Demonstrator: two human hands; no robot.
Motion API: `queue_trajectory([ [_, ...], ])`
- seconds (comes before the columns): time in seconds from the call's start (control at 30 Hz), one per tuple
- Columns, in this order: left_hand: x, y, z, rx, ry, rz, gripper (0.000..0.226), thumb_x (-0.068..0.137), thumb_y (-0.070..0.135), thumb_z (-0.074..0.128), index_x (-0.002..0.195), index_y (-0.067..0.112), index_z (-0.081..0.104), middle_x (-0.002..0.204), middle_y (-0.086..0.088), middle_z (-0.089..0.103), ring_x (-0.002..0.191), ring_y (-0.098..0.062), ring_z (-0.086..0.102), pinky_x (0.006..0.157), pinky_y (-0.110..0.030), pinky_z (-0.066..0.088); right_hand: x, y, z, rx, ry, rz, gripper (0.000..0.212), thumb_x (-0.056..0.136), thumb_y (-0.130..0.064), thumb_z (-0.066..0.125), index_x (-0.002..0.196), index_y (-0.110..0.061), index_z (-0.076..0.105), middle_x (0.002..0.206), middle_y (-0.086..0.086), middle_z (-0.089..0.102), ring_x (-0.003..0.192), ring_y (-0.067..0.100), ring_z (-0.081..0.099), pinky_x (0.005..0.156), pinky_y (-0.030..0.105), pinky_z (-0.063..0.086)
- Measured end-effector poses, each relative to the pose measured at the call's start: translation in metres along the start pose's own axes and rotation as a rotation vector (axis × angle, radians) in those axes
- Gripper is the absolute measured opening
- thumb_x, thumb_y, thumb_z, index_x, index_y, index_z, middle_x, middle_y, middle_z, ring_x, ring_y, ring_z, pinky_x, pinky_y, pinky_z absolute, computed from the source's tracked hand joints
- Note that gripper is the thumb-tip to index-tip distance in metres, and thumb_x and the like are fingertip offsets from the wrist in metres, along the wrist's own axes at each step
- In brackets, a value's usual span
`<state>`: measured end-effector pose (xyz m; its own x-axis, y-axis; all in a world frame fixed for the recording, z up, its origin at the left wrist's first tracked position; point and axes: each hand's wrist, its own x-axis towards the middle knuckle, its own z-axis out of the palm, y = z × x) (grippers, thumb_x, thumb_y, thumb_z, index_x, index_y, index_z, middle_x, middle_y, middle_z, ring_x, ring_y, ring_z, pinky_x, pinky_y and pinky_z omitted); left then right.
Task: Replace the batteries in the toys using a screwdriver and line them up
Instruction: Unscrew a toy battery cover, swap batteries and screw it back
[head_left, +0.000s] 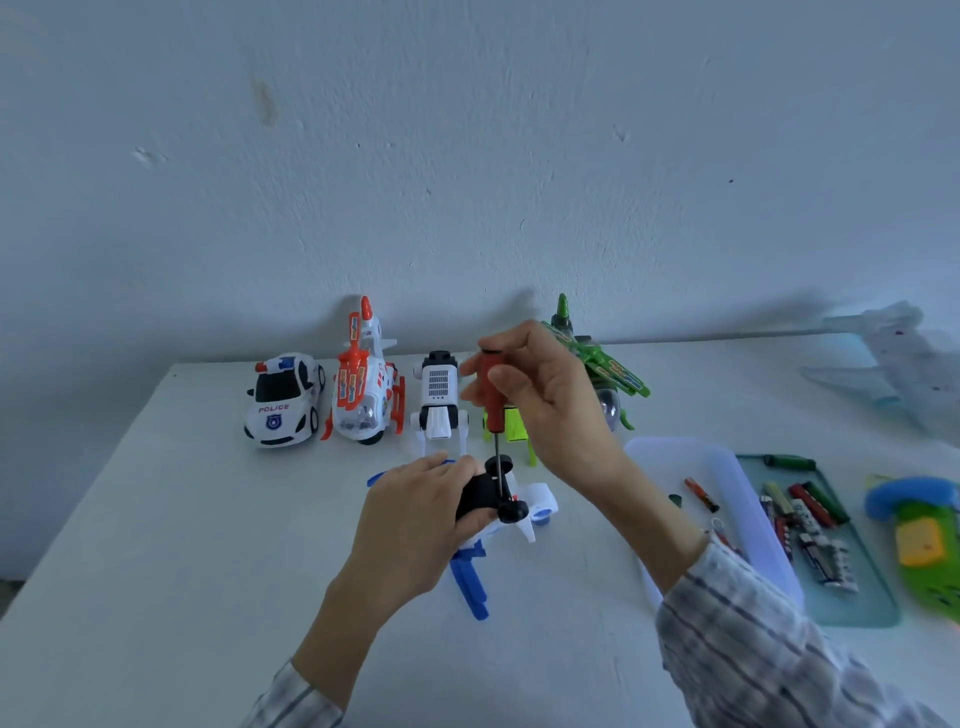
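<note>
Battery change in progress: blue-and-white toy helicopter (498, 525) held upturned on the white table (156, 545).

Places given from the helicopter; largest first: table beneath it; behind it along the wall, toys apparently set in line: police car (283, 400), orange-and-white helicopter (363, 389), white robot toy (440, 400), green helicopter (602, 374); to its right, clear lid (727, 499), then a tray (857, 597) of loose batteries (826, 556), kept within reach; left hand (415, 525) grips the underside, fingers curled round the black base to steady it; right hand (545, 410) pinches the red screwdriver (491, 395) upright, tip down at what is probably the battery-cover screw, too small to confirm.
</note>
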<state>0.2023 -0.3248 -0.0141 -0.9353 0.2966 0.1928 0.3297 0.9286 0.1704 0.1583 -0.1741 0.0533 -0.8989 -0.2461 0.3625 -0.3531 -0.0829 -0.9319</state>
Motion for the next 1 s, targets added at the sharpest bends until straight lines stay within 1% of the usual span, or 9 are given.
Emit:
queue_trajectory([
  [0.1,0.001,-0.001,-0.001,0.001,-0.043,-0.017,0.033,0.09,0.064,0.04,0.104,0.035,0.049,0.088,0.015,0.056,0.077,-0.008,0.05,0.065,-0.021,0.033,-0.003,-0.002,-0.002,-0.054,0.076,0.006,0.018,0.083,-0.014,0.07,0.089,-0.024,0.056,0.088,0.001,0.059,0.071,0.017,0.057,0.055,0.033,0.054],
  [0.2,0.0,-0.001,0.0,-0.013,-0.017,-0.008,0.034,0.088,0.063,0.042,0.102,0.034,0.052,0.086,0.015,0.057,0.075,-0.007,0.049,0.064,-0.021,0.034,0.001,-0.003,-0.002,-0.011,0.088,-0.014,0.019,0.083,-0.001,0.068,0.084,-0.016,0.055,0.07,0.014,0.056,0.054,0.034,0.052,0.052,0.044,0.052],
  [0.3,-0.001,-0.002,0.003,0.0,-0.012,0.0,0.038,0.085,0.066,0.037,0.097,0.033,0.053,0.081,0.015,0.057,0.071,-0.007,0.048,0.061,-0.021,0.034,0.006,-0.009,-0.006,0.029,0.025,0.086,0.019,0.091,0.009,0.05,0.088,-0.009,0.053,0.082,0.021,0.06,0.064,0.045,0.055,0.063,0.054,0.052],
  [0.43,0.0,-0.004,0.003,-0.027,0.03,-0.007,0.032,0.084,0.063,0.041,0.092,0.035,0.054,0.074,0.016,0.056,0.066,-0.006,0.046,0.057,-0.02,0.035,0.001,-0.016,-0.007,-0.029,-0.016,0.05,0.019,0.08,-0.006,0.071,0.081,-0.017,0.056,0.091,0.013,0.061,0.074,0.021,0.061,0.058,0.032,0.054],
  [0.53,0.001,-0.005,0.004,-0.046,0.021,-0.009,0.034,0.084,0.063,0.039,0.096,0.036,0.054,0.078,0.016,0.058,0.068,-0.006,0.048,0.059,-0.021,0.037,-0.008,-0.01,-0.001,-0.02,0.042,-0.039,0.023,0.079,-0.004,0.071,0.078,-0.019,0.054,0.076,0.013,0.061,0.055,0.024,0.053,0.051,0.043,0.049],
  [0.67,0.002,-0.005,0.005,-0.039,0.054,-0.004,0.032,0.082,0.061,0.043,0.093,0.034,0.057,0.072,0.015,0.057,0.063,-0.007,0.046,0.056,-0.022,0.035,-0.015,-0.006,0.001,0.02,-0.019,-0.058,0.033,0.089,0.002,0.047,0.092,-0.029,0.056,0.1,0.011,0.066,0.077,0.032,0.064,0.061,0.045,0.048],
  [0.83,0.0,-0.004,0.007,-0.027,0.057,-0.004,0.027,0.082,0.058,0.053,0.091,0.033,0.056,0.072,0.015,0.057,0.064,-0.009,0.047,0.056,-0.024,0.033,-0.015,0.004,-0.002,-0.093,0.075,-0.054,0.027,0.075,-0.028,0.075,0.089,-0.041,0.057,0.106,0.006,0.054,0.089,0.023,0.061,0.067,0.031,0.053],
  [0.93,-0.001,-0.003,0.005,-0.019,0.062,-0.011,0.027,0.082,0.058,0.054,0.092,0.033,0.057,0.072,0.015,0.058,0.063,-0.008,0.047,0.056,-0.023,0.038,-0.014,0.004,-0.003,-0.048,0.152,-0.115,0.025,0.078,-0.01,0.072,0.086,-0.028,0.056,0.081,0.013,0.058,0.062,0.026,0.059,0.056,0.037,0.051],
  [1.0,-0.002,-0.001,0.003,-0.031,0.062,-0.008,0.029,0.083,0.058,0.052,0.095,0.032,0.058,0.076,0.014,0.06,0.068,-0.009,0.051,0.059,-0.023,0.038,-0.014,0.002,-0.007,0.092,0.108,-0.077,0.017,0.084,0.004,0.056,0.089,-0.013,0.054,0.08,0.009,0.063,0.065,0.032,0.064,0.058,0.047,0.05],
])
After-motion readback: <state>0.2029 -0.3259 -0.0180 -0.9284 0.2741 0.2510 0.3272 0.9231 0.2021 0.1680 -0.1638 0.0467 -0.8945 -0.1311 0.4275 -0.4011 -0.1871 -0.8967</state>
